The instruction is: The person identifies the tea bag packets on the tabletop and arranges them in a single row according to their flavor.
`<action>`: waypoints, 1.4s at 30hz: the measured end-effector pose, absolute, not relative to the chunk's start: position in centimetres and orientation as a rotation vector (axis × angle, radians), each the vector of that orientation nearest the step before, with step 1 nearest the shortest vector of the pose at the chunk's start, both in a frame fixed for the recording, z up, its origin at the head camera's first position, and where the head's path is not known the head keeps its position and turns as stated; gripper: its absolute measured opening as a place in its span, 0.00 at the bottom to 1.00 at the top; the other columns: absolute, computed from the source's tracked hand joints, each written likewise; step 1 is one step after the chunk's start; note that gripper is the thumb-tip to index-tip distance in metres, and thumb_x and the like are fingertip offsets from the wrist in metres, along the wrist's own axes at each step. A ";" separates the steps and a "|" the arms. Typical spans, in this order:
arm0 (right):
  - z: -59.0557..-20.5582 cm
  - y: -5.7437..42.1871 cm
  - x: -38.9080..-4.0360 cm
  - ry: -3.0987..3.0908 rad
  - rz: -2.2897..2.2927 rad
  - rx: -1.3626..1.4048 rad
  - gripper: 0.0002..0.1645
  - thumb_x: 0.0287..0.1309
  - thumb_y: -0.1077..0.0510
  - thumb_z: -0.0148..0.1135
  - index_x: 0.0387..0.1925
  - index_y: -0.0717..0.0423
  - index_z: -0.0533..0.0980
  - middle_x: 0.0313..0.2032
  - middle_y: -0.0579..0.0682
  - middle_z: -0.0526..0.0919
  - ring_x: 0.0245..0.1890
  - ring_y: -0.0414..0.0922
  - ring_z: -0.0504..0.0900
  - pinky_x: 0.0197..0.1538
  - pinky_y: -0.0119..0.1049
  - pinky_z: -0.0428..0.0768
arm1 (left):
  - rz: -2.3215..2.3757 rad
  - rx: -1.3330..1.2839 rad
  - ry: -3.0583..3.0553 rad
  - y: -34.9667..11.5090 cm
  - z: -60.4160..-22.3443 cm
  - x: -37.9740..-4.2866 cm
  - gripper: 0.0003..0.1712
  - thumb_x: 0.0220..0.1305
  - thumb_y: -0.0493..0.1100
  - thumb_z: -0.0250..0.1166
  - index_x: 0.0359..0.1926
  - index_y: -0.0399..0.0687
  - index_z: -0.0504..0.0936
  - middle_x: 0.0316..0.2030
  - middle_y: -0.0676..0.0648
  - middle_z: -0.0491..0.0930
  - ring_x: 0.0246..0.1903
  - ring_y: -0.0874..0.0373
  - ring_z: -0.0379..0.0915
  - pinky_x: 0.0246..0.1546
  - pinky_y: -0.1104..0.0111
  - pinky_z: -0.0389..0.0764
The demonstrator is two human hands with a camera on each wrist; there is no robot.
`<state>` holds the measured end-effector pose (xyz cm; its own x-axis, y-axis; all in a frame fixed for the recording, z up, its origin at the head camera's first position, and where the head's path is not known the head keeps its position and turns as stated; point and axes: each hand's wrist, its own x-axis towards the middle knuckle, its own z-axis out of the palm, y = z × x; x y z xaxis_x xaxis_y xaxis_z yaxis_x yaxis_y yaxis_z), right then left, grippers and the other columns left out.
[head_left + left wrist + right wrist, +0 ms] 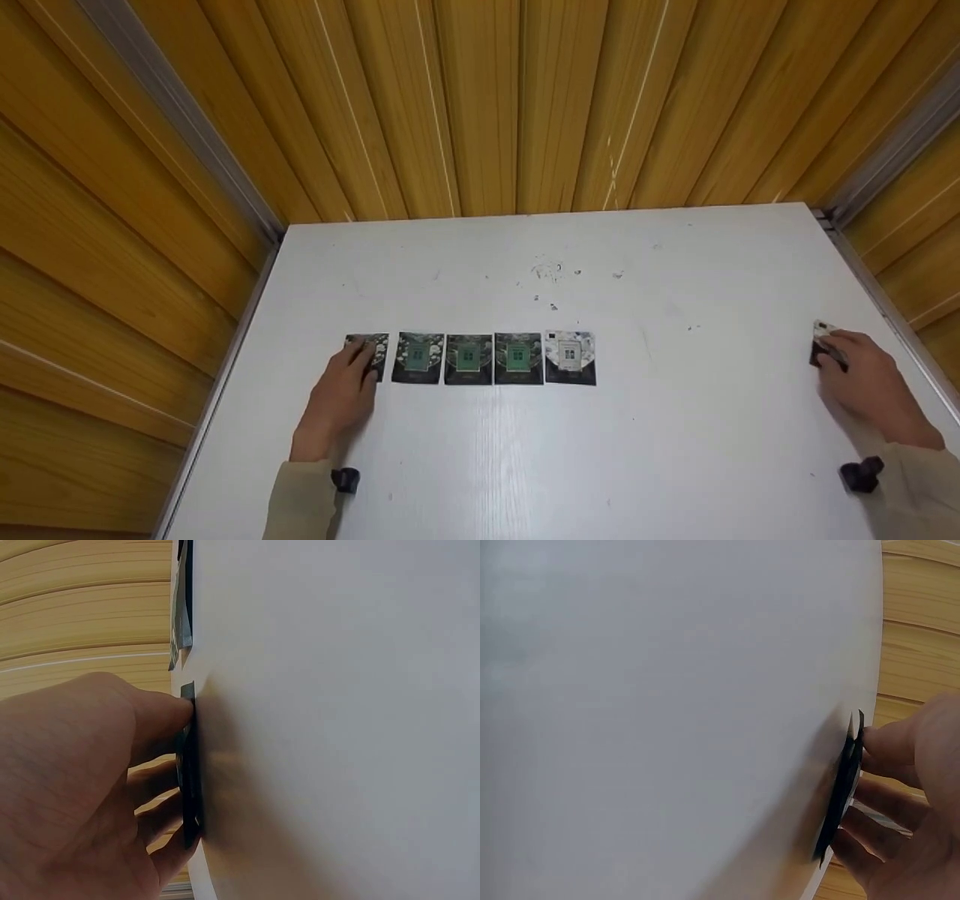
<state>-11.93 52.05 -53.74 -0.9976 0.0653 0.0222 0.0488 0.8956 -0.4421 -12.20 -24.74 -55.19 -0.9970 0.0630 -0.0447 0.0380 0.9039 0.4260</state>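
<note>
Several flat square packets lie in a row on the white table. At the row's left end, a dark floral packet (381, 349) is partly covered by my left hand (345, 386), whose thumb and fingers grip its edges. In the left wrist view this packet (189, 765) lies close to the tabletop under the left hand (82, 772). Far to the right, my right hand (862, 371) holds a white-and-black packet (820, 330) between thumb and fingers. The right wrist view shows the dark packet edge (844, 787) tilted at the surface; whether it is one packet or more I cannot tell.
Beside the left hand lie green-labelled packets, the nearest a dark packet (418, 358), and a white-and-black packet (570, 358) ends the row. Dark scuff marks (547, 271) dot the table (675, 450). Wood-patterned walls (480, 112) stand behind and at both sides.
</note>
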 end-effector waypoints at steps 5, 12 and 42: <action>-53.7 51.6 -11.8 -3.008 0.727 -0.039 0.28 0.81 0.60 0.49 0.68 0.81 0.68 0.69 0.83 0.63 0.66 0.84 0.65 0.60 0.81 0.69 | 0.686 0.069 2.988 -24.7 -55.1 -12.2 0.32 0.84 0.45 0.52 0.81 0.37 0.65 0.82 0.34 0.58 0.81 0.34 0.53 0.79 0.40 0.63; -53.7 50.2 -11.6 -3.001 0.770 0.026 0.26 0.80 0.60 0.52 0.68 0.77 0.71 0.71 0.79 0.66 0.67 0.82 0.66 0.61 0.80 0.71 | 0.681 0.050 2.984 -24.6 -54.9 -12.2 0.31 0.84 0.45 0.52 0.81 0.38 0.65 0.82 0.34 0.58 0.81 0.34 0.53 0.79 0.40 0.62; -53.4 41.3 -13.2 -2.978 0.720 0.236 0.25 0.71 0.66 0.65 0.66 0.70 0.77 0.68 0.70 0.74 0.64 0.76 0.75 0.57 0.72 0.78 | 0.674 0.098 3.014 -24.8 -55.2 -12.0 0.31 0.83 0.44 0.53 0.80 0.37 0.66 0.81 0.33 0.60 0.80 0.33 0.55 0.78 0.40 0.65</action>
